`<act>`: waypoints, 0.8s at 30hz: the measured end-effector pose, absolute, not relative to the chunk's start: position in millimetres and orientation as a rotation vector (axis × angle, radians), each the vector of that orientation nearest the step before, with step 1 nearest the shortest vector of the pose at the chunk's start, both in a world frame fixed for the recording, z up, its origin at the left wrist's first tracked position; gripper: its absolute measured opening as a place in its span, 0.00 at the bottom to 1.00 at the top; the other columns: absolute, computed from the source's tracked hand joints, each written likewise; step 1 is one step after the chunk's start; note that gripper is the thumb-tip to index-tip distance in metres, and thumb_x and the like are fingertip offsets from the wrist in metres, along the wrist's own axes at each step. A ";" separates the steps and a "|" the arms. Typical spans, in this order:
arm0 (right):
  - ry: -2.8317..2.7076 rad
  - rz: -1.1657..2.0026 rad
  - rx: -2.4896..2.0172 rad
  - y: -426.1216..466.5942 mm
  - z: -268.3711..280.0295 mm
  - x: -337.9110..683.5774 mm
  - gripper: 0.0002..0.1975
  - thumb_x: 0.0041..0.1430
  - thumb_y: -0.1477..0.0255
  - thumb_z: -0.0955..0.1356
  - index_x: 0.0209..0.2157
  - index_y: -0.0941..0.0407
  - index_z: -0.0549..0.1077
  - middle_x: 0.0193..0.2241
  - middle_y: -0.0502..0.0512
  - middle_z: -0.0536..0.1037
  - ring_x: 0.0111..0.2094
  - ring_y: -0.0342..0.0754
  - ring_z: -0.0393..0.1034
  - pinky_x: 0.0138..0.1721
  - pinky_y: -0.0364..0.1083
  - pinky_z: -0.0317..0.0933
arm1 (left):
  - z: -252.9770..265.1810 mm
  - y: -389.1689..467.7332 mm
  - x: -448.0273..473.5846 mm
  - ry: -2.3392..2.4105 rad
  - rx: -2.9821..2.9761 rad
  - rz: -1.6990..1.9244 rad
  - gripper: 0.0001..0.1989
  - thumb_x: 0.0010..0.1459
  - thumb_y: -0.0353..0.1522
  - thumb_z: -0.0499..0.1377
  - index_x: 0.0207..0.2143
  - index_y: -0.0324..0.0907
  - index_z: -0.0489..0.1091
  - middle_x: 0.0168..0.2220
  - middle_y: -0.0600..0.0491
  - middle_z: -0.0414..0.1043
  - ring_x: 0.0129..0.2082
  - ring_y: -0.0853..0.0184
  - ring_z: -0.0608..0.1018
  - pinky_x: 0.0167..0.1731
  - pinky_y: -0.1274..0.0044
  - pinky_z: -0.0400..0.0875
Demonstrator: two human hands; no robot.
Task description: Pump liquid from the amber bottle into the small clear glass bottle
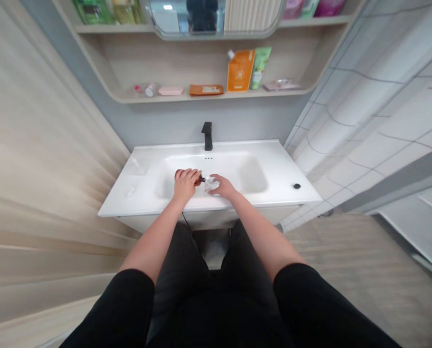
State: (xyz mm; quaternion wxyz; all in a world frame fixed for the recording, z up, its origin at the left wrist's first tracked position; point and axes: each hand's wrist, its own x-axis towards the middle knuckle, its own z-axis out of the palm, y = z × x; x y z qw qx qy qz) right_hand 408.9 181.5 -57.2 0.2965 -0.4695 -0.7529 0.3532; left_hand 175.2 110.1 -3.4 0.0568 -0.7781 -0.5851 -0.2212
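Observation:
Over the basin, my left hand (186, 185) is wrapped round a reddish-brown bottle (179, 173), held on its side. Its dark neck (202, 180) points right, at a small clear container (211, 184), perhaps a glass or bowl. My right hand (224, 186) grips that container from the right, fingers curved about its rim. Bottle mouth and container are very close; whether they touch, or whether liquid flows between them, I cannot tell. A small black cap (296, 186) lies on the right of the counter.
The white sink (254, 176) has a black faucet (208, 136) behind it. Clear items, one a flat tray (140, 166), sit on the left counter. Above, a shelf (143, 99) carries an orange pouch (240, 71), a green tube (260, 68) and several small things. A curtain (38, 145) hangs left.

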 end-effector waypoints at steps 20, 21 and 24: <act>-2.028 0.890 -1.232 181.3 -55.7 408.7 0.45 0.39 0.71 0.87 0.61 0.48 0.77 0.51 0.52 0.84 0.52 0.57 0.80 0.60 0.54 0.70 | -3.4 109.3 176.0 -1.749 -2.357 -0.684 0.30 0.69 0.28 0.53 0.71 0.52 0.71 0.70 0.48 0.74 0.71 0.50 0.69 0.73 0.53 0.51; -2.031 0.890 -1.233 181.0 -55.0 408.8 0.44 0.39 0.70 0.87 0.61 0.48 0.77 0.50 0.52 0.84 0.51 0.57 0.80 0.60 0.54 0.70 | -3.4 109.2 176.0 -1.754 -2.358 -0.681 0.31 0.69 0.28 0.54 0.71 0.52 0.70 0.70 0.48 0.74 0.71 0.50 0.69 0.73 0.53 0.51; -2.037 0.896 -1.228 179.8 -52.7 408.9 0.43 0.40 0.70 0.86 0.60 0.49 0.77 0.49 0.52 0.84 0.50 0.57 0.80 0.59 0.54 0.70 | -3.6 109.2 176.0 -1.751 -2.358 -0.685 0.31 0.69 0.27 0.54 0.72 0.52 0.71 0.70 0.47 0.74 0.71 0.50 0.69 0.73 0.53 0.51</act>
